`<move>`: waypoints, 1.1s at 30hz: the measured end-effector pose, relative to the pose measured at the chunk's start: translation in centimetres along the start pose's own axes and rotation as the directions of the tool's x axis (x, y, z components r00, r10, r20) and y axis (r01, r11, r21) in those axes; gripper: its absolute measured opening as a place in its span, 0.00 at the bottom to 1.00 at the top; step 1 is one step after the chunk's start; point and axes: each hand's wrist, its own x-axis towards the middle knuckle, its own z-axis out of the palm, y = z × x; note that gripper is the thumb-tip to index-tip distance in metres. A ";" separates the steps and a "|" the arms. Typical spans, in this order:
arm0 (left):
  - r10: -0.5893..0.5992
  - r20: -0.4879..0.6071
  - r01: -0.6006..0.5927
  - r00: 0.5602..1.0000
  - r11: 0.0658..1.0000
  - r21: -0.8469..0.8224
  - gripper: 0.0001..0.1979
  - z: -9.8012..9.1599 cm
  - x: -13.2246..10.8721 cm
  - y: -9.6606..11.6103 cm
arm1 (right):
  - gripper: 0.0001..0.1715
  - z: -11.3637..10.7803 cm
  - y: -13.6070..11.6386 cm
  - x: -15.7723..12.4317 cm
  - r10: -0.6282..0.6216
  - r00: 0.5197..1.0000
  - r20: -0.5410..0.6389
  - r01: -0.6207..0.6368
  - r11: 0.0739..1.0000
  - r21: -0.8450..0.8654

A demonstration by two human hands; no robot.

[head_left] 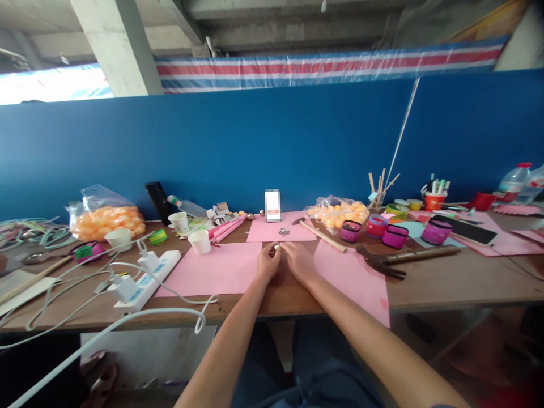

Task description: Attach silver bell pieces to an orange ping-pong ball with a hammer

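Note:
Both hands are close together over the brown table, between two pink sheets. My left hand (268, 263) has its fingers closed on a small shiny metal piece (277, 246). Right beside it, my right hand (298, 262) has its fingers drawn together near that piece; what they hold, if anything, is too small to make out. Just beyond the hands, a small pile of metal pieces (284, 231) lies on a pink sheet (259, 231). A small hammer with a wooden handle (325, 237) lies to the right of the pile, and a phone (272, 205) stands upright behind it.
A white power strip (157, 277) with looping cables and a paper cup (199, 242) are at left. At right lie a claw hammer (408, 256), purple containers (395, 236) and a dark phone (465, 229). Bags of orange balls (108, 222) stand at back left and centre right.

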 end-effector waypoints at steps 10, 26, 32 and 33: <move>-0.026 -0.012 0.025 1.000 0.999 -0.047 0.17 -0.1 0.0 -0.2 | 0.25 -0.5 0.1 0.4 0.207 0.978 0.026 -0.206 0.978 -0.031; -0.058 -0.015 0.056 0.998 0.992 -0.116 0.21 -0.2 0.0 -0.6 | 0.14 -6.9 9.1 2.0 0.628 0.770 0.114 -0.570 0.757 -0.319; -0.080 -0.024 0.075 0.997 0.985 -0.154 0.22 -0.1 0.0 -0.7 | 0.11 -6.7 7.3 3.2 0.604 0.781 0.158 -0.592 0.797 -0.124; -0.084 -0.025 0.079 0.996 0.984 -0.162 0.22 -0.1 0.0 -0.7 | 0.12 -6.6 6.6 3.1 0.588 0.794 0.154 -0.584 0.808 -0.077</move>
